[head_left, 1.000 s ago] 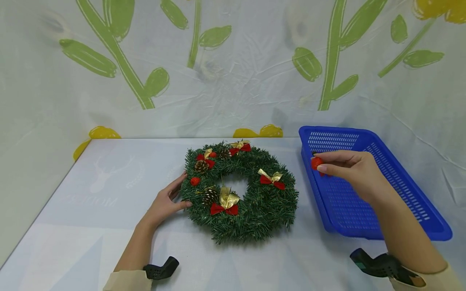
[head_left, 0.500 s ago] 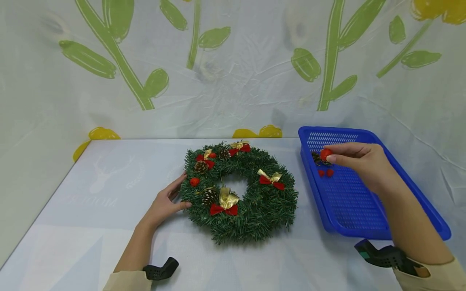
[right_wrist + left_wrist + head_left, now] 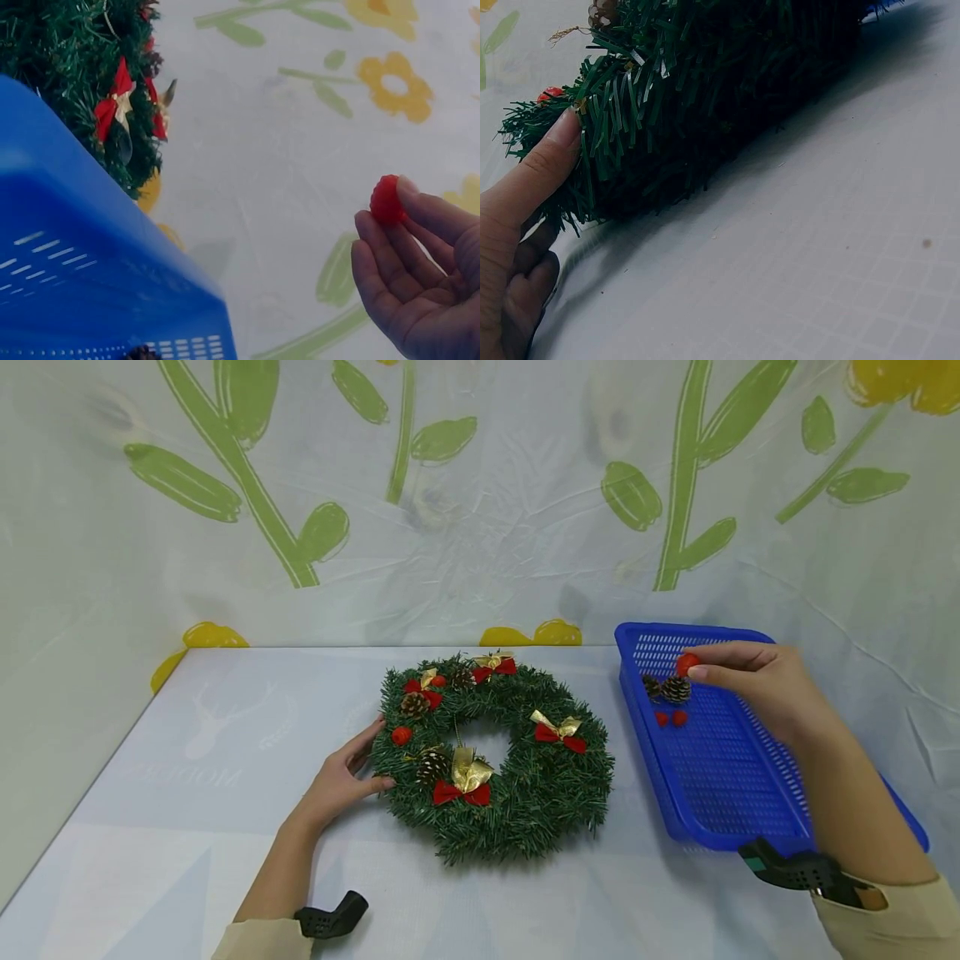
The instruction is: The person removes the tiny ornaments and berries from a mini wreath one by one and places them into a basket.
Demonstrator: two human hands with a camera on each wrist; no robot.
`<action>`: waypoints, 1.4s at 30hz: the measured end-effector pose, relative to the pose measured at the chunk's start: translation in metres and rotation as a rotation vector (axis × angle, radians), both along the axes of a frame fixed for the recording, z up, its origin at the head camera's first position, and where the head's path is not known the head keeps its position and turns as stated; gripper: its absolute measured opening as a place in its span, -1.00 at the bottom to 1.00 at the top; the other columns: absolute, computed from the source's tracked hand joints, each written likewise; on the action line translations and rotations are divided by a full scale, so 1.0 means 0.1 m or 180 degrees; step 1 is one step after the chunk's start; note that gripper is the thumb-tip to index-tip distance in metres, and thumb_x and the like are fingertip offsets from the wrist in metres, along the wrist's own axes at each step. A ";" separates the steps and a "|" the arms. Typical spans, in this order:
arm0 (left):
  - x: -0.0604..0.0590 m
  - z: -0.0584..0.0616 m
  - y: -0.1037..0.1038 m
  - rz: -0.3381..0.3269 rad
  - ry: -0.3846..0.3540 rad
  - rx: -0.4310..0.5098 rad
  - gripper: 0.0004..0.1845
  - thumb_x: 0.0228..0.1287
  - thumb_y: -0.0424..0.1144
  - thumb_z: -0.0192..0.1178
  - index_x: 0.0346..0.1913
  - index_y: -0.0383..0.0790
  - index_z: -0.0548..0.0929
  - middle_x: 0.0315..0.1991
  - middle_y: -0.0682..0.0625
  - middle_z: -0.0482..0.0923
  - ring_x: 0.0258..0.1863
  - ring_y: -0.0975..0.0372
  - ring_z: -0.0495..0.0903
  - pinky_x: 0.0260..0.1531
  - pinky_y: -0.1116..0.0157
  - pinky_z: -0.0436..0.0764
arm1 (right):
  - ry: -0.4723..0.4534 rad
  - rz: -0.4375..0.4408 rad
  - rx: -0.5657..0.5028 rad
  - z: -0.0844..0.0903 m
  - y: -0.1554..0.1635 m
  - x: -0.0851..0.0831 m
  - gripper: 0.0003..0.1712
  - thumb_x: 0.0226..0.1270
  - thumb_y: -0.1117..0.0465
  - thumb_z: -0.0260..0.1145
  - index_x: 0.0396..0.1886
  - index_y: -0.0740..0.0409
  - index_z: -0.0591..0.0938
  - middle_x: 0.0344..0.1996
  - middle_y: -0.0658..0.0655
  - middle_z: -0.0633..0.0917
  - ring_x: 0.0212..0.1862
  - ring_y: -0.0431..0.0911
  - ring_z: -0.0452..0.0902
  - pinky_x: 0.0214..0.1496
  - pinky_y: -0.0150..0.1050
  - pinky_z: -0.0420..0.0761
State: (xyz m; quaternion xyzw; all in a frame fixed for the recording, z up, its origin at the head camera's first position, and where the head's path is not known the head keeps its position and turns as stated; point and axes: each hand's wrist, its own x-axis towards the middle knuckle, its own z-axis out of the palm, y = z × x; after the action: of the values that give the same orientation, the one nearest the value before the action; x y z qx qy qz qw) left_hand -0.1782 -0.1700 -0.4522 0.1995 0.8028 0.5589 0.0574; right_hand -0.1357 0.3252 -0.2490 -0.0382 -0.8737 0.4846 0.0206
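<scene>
Two hands are busy. The right hand (image 3: 757, 685) pinches a red berry (image 3: 687, 664) in its fingertips, over the far end of the blue basket (image 3: 757, 835). The left hand (image 3: 341, 777) lies flat on the tabletop (image 3: 187, 827), fingers straight, touching the left edge of the wreath (image 3: 525, 802).

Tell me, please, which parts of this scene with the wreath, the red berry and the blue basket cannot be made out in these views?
- Left wrist view: most of the wreath is cut off by the frame's top; its underside lies in dark shadow.
- Right wrist view: the blue basket wall hides its contents.
- Head view: the right hand and forearm cover part of the basket floor; the pine cone and two small red pieces are too small to detail.
- Head view: the left hand has its palm hidden.
</scene>
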 end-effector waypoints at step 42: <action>0.00 -0.02 0.00 0.0030 0.0030 -0.0055 -0.10 0.07 -0.25 0.40 0.47 -0.07 0.17 0.48 -0.13 0.02 0.42 -0.10 0.07 0.33 0.00 0.20 | -0.0368 0.0152 -0.0002 -0.38 0.76 -0.47 -0.78 0.24 0.18 0.36 -0.19 -0.26 0.75 -0.31 -0.37 0.66 -0.17 -0.40 0.52 -0.14 -0.60 0.53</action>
State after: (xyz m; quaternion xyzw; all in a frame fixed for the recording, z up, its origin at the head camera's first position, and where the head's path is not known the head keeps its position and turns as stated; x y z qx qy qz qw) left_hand -0.1783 -0.1699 -0.4544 0.1979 0.8088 0.5513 0.0527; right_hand -0.1831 0.4011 -0.2875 -0.0453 -0.8739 0.4822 -0.0416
